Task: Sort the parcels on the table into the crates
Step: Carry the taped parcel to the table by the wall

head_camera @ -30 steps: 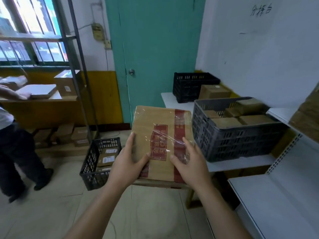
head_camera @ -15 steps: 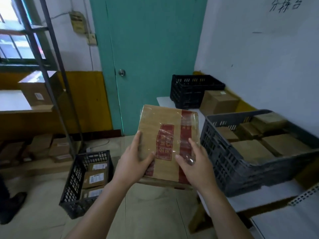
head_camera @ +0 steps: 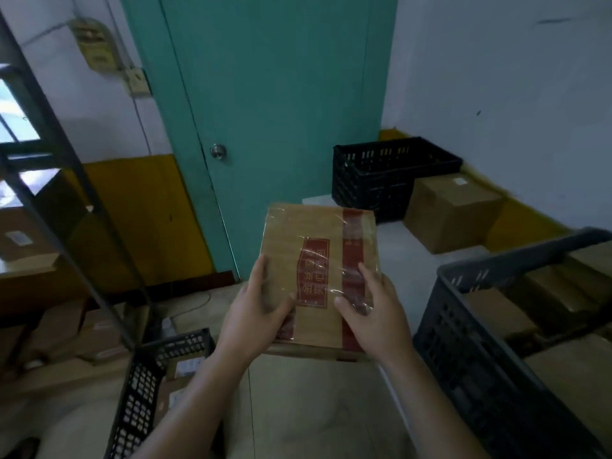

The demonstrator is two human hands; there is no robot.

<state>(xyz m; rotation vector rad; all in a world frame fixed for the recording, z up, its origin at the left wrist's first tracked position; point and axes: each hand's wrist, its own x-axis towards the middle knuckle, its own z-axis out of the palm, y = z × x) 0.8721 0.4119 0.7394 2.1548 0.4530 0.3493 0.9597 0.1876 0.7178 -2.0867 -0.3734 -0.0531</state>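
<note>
Item: flat brown cardboard parcel with a red printed label, a red band and glossy clear film wrap [head_camera: 319, 276]. Location: held in the air at centre frame, above the floor, tilted so its top face is toward the camera; touching neither table nor crate.

Left hand [head_camera: 256, 311]: at the parcel's 7 o'clock corner, thumb laid on the top face, fingers wrapped around the left edge and underneath; grasping the parcel.
Right hand [head_camera: 372, 313]: at 5 o'clock, thumb on the film over the red band, fingers curled beneath; also grasping the parcel.

Destinations: grey slatted plastic crate [head_camera: 480, 342] at 4 o'clock, already holding brown boxes; black slatted plastic crate [head_camera: 374, 180] at 1 o'clock on the white table [head_camera: 404, 253], contents not visible; black mesh plastic crate on the floor [head_camera: 142, 389] at 8 o'clock, holding labelled parcels.

Other: plain brown cardboard box [head_camera: 450, 210] beside the black crate; teal door [head_camera: 275, 104] at 12 o'clock.

Handling, judged: stiff and flat, probably light to moderate in weight. The film looks slick and wrinkled, so thumbs may slide; best held at opposite edges with fingers supporting the underside, as now. Corners may crush if dropped into a crate.
</note>
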